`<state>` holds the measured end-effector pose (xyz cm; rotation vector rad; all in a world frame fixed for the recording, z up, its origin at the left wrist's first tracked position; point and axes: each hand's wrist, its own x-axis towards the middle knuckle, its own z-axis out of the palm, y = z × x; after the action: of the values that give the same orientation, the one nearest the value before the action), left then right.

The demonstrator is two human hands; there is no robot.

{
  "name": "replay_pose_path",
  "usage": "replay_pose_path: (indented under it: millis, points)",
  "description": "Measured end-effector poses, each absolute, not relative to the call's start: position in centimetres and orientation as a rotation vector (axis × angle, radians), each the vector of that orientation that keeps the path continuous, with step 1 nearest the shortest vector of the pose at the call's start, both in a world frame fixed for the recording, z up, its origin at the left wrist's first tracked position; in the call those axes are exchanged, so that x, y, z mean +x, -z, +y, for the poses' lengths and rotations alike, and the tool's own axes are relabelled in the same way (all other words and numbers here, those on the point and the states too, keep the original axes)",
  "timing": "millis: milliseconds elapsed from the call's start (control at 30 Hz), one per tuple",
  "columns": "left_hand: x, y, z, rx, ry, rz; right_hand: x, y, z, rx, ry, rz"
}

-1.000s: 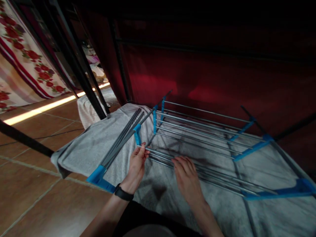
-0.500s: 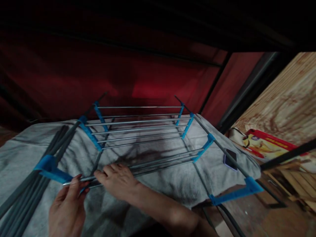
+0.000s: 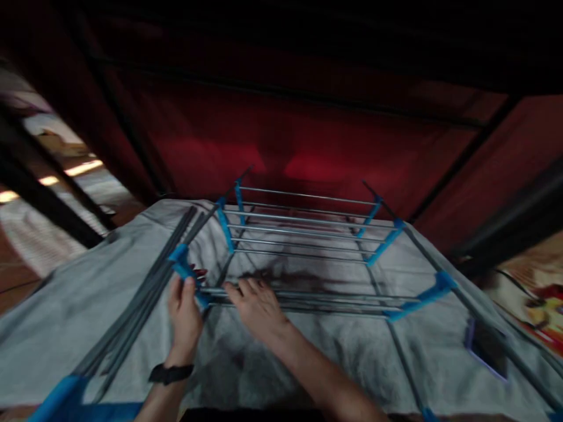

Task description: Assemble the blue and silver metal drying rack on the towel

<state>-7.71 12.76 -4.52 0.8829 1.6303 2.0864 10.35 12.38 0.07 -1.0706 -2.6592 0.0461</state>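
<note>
A partly assembled rack of thin metal rods, grey tubes and blue plastic brackets lies on a grey cloth (image 3: 109,293). My left hand (image 3: 185,319), with a dark band on the wrist, is closed round a blue bracket (image 3: 179,258) at the left of the nearest row. Its fingertips show behind the bracket. My right hand (image 3: 259,308) lies over the left part of this row's metal rods (image 3: 325,298), fingers curled round them. The rods' far ends reach another blue bracket (image 3: 422,298). Two rod rows (image 3: 303,233) stand farther back between their own brackets.
Several loose grey tubes (image 3: 145,305) lie bundled on the left. A phone (image 3: 486,349) rests on the cloth beyond the rack's right tube. Red fabric (image 3: 303,140) and a dark frame close off the back. A colourful package (image 3: 549,316) sits at the far right.
The view has swung left. My left hand has gone from the protruding rod end to the blue bracket; the rods now meet that bracket. My right hand stays on the rods.
</note>
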Motion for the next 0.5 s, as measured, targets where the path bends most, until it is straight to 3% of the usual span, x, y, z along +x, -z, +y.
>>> replay_pose_path:
  millis: [500]
  points:
    - [-7.7, 3.3, 15.7, 0.546, -2.152, 1.419, 10.4, 0.0, 12.5, -1.141, 0.027, -2.776]
